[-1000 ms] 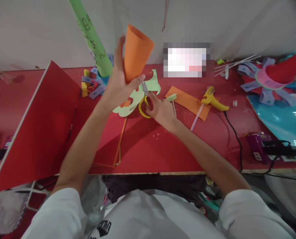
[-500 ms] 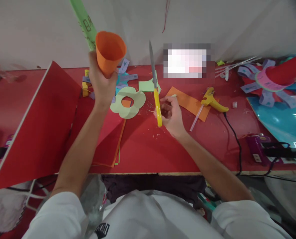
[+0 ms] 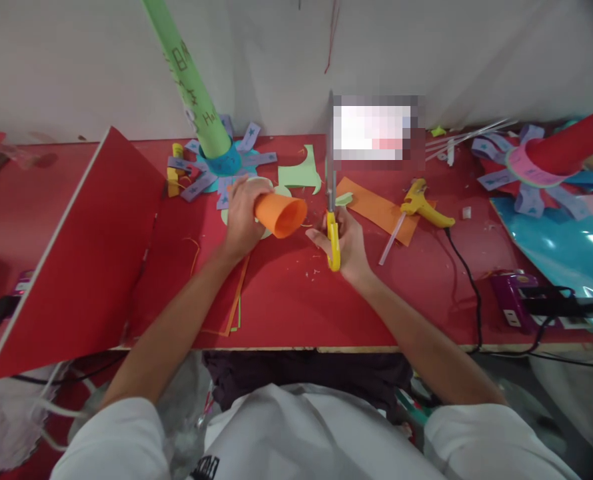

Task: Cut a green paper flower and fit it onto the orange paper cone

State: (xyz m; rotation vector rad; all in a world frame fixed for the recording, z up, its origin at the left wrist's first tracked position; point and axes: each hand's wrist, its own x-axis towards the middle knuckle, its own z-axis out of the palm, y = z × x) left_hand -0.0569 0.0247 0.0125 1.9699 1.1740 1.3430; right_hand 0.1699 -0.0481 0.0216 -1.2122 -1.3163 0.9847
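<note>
My left hand point(image 3: 246, 217) is wrapped round an orange paper tube point(image 3: 282, 213), its open end turned toward the right. Beneath that hand lies a pale green flower-shaped paper point(image 3: 281, 191), mostly covered. My right hand point(image 3: 352, 245) is closed on the yellow handles of scissors point(image 3: 333, 240), whose long blades point up toward the wall. A small pale green paper scrap point(image 3: 344, 199) shows beside the right fingers. An orange paper strip point(image 3: 376, 210) lies just beyond the right hand. Behind both hands is a cut piece of green paper point(image 3: 297, 172).
A yellow glue gun point(image 3: 421, 203) with a black cord rests at right, near a purple power socket box point(image 3: 516, 300). A green paper tube point(image 3: 191, 87) stands on a blue paper base at back left. A red board point(image 3: 84, 260) leans upright at left.
My left hand has brought the orange tube down and right, from upright to lying sideways, uncovering the green tube's base. The scissors have shifted slightly right and lower in my right hand.
</note>
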